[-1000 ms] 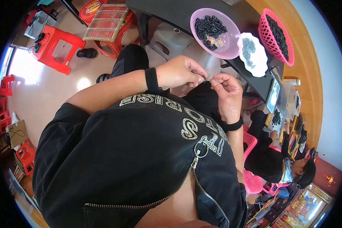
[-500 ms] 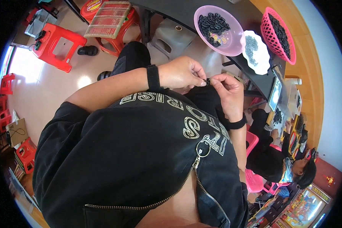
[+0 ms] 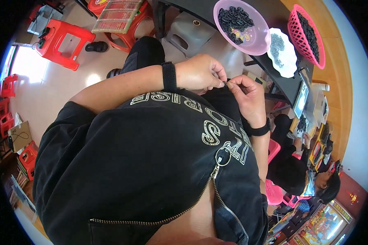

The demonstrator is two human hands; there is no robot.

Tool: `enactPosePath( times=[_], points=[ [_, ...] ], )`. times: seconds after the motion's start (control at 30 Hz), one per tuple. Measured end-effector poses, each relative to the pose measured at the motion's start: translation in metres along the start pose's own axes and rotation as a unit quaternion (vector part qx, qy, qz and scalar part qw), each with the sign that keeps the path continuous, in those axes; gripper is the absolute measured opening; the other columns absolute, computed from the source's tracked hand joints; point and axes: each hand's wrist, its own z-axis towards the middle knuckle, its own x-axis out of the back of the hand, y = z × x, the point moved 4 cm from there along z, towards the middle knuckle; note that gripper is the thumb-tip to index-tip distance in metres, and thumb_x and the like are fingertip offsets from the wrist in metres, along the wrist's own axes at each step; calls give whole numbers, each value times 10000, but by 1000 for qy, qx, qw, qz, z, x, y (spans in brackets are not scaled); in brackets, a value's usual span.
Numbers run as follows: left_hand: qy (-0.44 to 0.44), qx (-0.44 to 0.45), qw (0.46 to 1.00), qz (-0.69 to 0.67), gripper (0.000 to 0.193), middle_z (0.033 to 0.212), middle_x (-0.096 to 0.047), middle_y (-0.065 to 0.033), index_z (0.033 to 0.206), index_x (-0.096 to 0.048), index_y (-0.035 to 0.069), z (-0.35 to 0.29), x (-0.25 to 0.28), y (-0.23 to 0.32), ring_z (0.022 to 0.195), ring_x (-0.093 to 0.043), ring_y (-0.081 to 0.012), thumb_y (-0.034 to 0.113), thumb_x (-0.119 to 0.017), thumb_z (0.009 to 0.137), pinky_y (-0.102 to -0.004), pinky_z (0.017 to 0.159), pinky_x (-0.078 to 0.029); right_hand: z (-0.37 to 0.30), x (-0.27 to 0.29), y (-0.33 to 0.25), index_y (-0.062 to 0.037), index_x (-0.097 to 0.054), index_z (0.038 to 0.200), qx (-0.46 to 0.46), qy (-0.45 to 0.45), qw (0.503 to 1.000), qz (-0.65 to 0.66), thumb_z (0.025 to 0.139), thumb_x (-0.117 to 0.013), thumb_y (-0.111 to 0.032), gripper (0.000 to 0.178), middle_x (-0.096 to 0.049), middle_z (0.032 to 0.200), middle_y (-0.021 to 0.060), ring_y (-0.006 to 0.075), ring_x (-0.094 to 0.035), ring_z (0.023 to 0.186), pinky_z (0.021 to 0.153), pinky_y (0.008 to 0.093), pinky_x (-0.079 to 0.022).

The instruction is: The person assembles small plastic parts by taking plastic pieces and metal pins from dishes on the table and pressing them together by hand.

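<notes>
Pale glossy floor (image 3: 65, 92) — red stool (image 3: 52, 41)

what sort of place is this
Probably a small workroom: a purple bowl and a pink basket hold many small black pieces, and another person sits nearby beside more dark pieces.

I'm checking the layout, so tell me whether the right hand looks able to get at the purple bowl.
Probably yes: nothing visible blocks the way from the right hand to the purple bowl, which is open on top. That hand, though, appears busy with a small dark piece.
</notes>
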Motion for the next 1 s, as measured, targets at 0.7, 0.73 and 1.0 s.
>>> enactPosePath(
  times=[0.7, 0.73, 1.0],
  points=[
    [77, -28, 993, -87, 92, 731, -587, 5, 894, -621, 6, 12, 6, -7, 598, -503, -51, 69, -598, 831, -198, 537, -439, 8, -8, 7, 3, -581, 755, 21, 105, 994, 37, 850, -589, -69, 120, -538, 639, -39, 21, -439, 597, 542, 186, -378],
    [75, -31, 992, -94, 91, 729, -586, 4, 893, -620, 4, 12, 6, -7, 596, -503, -52, 67, -597, 831, -198, 533, -438, 9, -8, 8, 3, -581, 755, 21, 105, 994, 37, 850, -589, -69, 120, -538, 639, -39, 21, -439, 597, 542, 186, -378],
    [73, -34, 992, -94, 79, 722, -584, -1, 881, -610, -5, 10, 7, -6, 593, -503, -54, 47, -590, 826, -200, 526, -437, 15, -9, 6, -4, -558, 711, 39, 74, 995, 49, 854, -585, -76, 162, -496, 609, -54, 16, -405, 583, 520, 185, -352]
  ],
)
